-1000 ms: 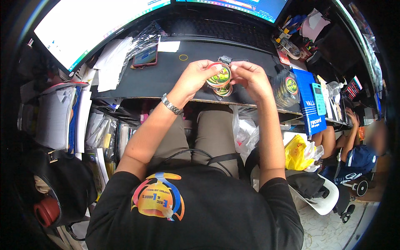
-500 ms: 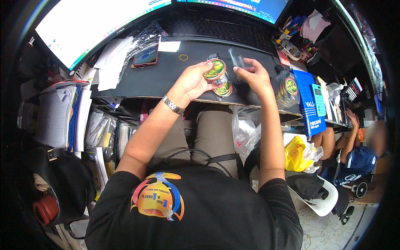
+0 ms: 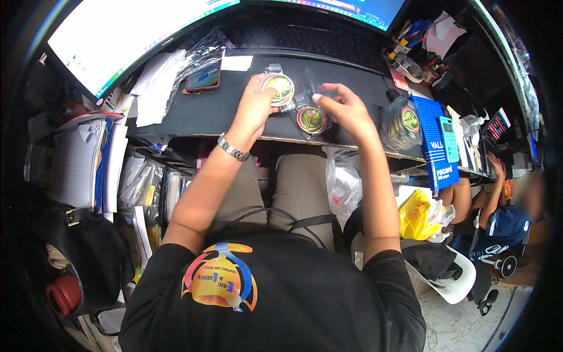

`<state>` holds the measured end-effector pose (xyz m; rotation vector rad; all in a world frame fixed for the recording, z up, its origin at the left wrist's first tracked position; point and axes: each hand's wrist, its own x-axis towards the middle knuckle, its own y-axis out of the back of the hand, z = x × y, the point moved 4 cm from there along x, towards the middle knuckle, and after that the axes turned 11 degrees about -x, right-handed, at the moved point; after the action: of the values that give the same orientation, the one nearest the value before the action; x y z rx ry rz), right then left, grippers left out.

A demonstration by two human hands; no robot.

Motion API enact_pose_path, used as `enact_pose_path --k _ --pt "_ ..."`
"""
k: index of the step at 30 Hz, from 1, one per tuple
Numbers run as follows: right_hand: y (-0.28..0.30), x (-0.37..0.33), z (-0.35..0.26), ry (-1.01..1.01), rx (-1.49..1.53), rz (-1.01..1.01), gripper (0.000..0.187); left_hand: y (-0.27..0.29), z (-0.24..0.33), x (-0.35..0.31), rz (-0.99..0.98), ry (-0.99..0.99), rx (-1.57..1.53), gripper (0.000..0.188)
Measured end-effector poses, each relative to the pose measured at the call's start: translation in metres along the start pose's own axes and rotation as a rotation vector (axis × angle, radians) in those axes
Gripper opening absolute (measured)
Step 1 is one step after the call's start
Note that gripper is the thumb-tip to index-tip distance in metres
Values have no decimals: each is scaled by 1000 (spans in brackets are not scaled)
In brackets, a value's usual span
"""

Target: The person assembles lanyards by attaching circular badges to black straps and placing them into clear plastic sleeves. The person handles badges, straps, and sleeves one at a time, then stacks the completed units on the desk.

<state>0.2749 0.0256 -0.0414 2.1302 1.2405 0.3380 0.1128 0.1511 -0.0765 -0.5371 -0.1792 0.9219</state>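
My left hand [image 3: 253,105] is closed on a round medal [image 3: 278,89] with a green and gold face and a reddish rim. Its thumb lies across the face, and a dark patterned ribbon shows above the rim. To the right, my right hand [image 3: 346,110] pinches a clear plastic bag [image 3: 311,85], thin and hard to make out. Between the hands a second medal [image 3: 311,119] with a green centre lies on the black desk [image 3: 182,120] near its front edge, its patterned ribbon folded above it.
Right of my right hand sits a plastic-wrapped stack of medals [image 3: 403,123], beside a blue record book [image 3: 435,146] and a teal calculator [image 3: 449,139]. A phone [image 3: 203,78] and papers lie left; a keyboard [image 3: 311,44] and monitors stand behind. Another person's arm [image 3: 495,182] shows far right.
My left hand has moved left with its medal, away from the medal on the desk, and now covers the yellow rubber band's spot. My right hand and the plastic have shifted left and slightly down.
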Motion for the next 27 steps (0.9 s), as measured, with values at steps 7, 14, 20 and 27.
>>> enact_pose_path --k 7,14,20,27 --pt "21 6 12 -119 346 73 53 -21 1 12 -194 49 73 32" --pt "17 18 29 -146 318 101 58 -57 -20 30 -119 -116 510 53" --pt "13 20 30 -121 315 28 74 -77 -20 15 -131 -456 932 49" --pt "21 14 26 -200 131 24 65 -72 -20 2 -72 -552 1290 28"
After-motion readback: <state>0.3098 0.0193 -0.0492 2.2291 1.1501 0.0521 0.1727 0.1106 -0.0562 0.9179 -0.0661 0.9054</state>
